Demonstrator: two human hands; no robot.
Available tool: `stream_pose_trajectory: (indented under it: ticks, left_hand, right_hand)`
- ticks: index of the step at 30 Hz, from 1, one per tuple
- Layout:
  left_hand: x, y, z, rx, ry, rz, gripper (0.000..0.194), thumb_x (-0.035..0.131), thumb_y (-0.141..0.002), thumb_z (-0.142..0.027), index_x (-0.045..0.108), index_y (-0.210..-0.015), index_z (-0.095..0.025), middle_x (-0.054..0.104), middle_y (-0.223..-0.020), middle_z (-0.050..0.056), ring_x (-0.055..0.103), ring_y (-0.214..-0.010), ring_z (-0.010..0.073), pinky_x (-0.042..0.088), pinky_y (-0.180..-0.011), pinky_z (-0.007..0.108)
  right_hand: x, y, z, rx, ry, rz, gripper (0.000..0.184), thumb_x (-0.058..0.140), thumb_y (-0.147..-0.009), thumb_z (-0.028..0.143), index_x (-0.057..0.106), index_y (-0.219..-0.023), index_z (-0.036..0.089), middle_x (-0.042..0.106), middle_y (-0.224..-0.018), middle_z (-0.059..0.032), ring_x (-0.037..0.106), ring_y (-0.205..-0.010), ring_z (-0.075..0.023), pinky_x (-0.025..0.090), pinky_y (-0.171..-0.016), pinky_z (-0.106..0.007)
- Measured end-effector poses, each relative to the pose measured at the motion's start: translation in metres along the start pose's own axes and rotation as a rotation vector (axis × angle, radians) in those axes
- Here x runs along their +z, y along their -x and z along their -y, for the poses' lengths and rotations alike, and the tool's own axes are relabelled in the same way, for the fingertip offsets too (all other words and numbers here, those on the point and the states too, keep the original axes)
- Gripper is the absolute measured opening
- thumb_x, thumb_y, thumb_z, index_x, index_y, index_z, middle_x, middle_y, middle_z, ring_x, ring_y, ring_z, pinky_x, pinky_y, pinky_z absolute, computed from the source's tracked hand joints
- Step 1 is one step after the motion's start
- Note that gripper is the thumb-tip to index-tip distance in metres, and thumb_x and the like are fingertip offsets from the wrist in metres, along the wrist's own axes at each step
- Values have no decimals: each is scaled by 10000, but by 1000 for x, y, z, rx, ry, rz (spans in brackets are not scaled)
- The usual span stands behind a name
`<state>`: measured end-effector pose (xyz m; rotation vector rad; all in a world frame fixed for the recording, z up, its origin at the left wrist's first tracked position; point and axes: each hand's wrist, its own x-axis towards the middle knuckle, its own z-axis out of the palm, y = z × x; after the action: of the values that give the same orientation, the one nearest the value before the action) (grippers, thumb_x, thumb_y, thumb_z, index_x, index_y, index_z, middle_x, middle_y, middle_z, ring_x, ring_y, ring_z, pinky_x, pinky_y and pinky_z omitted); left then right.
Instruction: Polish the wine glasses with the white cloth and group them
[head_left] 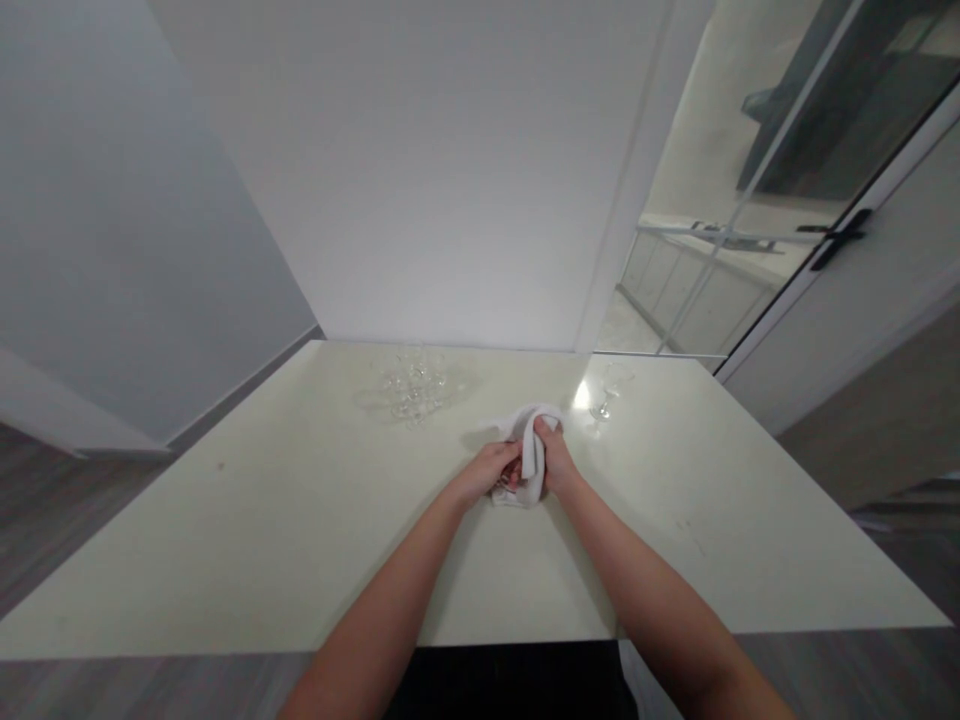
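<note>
Head view shows the white cloth (531, 470) between the two hands, with its folds against the fingers of both. The right hand (555, 458) has its thumb pressed on the upper fold and its fingers closed around the cloth from the right side. The left hand (491, 472) has bent fingers, reaching into the hollow of the cloth from the left; whether they pinch only cloth or also some small clear thing, I cannot tell. The cloth is crumpled, but its longer direction goes from just nearer than the left fingers to just beyond the right thumb, leaning a little to the right at the far end. A thin corner points to the far left. Farther than the left fingers stands a group of clear glasses (416, 385), and beyond the right fingers, to their right, is another clear glassware (606, 392). The white table (262, 520) extends to both sides of the fingers; its near edge runs under the forearms, and its far edge meets the white wall panel (450, 200) beyond the glasses.
</note>
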<state>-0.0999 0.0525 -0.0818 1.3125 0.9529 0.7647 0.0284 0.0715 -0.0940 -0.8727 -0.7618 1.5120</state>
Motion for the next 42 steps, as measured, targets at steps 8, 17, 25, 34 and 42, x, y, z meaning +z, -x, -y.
stream_pose_trajectory:
  ticks: [8, 17, 25, 34, 42]
  left_hand:
    - [0, -3, 1, -13, 16, -82, 504, 489, -782, -669, 494, -652, -182, 376, -463, -65, 373, -421, 88, 337, -471, 224]
    - [-2, -4, -2, 81, -98, -173, 517, 540, -752, -659, 515, -603, -165, 505, -510, -15, 440, -458, 88, 322, -459, 209]
    - [0, 0, -4, -112, 203, 133, 613, 369, -769, -776, 428, -574, -198, 300, -401, -78, 296, -361, 77, 311, -436, 223]
    - [0, -3, -3, 48, -52, -92, 442, 587, -727, -593, 504, -622, -172, 451, -484, -38, 394, -448, 87, 316, -464, 215]
    - [-3, 5, -5, -82, 229, 130, 582, 525, -722, -738, 425, -578, -183, 307, -394, -86, 270, -354, 50, 248, -391, 193]
  right_hand:
    - [3, -2, -1, -78, -53, -72, 428, 767, -640, 529, 576, -836, 199, 644, -641, 30, 595, -534, -128, 535, -529, -245]
    - [5, -1, 1, -89, -27, -26, 429, 795, -618, 441, 594, -904, 192, 672, -716, 17, 635, -610, -130, 547, -579, -233]
    - [-5, 6, 7, 173, -32, 176, 552, 762, -539, 629, 597, -802, 173, 666, -598, -31, 587, -459, -176, 519, -431, -302]
    - [7, 4, 4, -107, -1, -38, 402, 809, -586, 385, 589, -864, 195, 656, -661, 30, 608, -560, -134, 539, -537, -243]
    - [-3, 10, 12, 121, -55, 202, 482, 823, -470, 464, 609, -777, 160, 658, -601, -13, 593, -492, -169, 533, -474, -296]
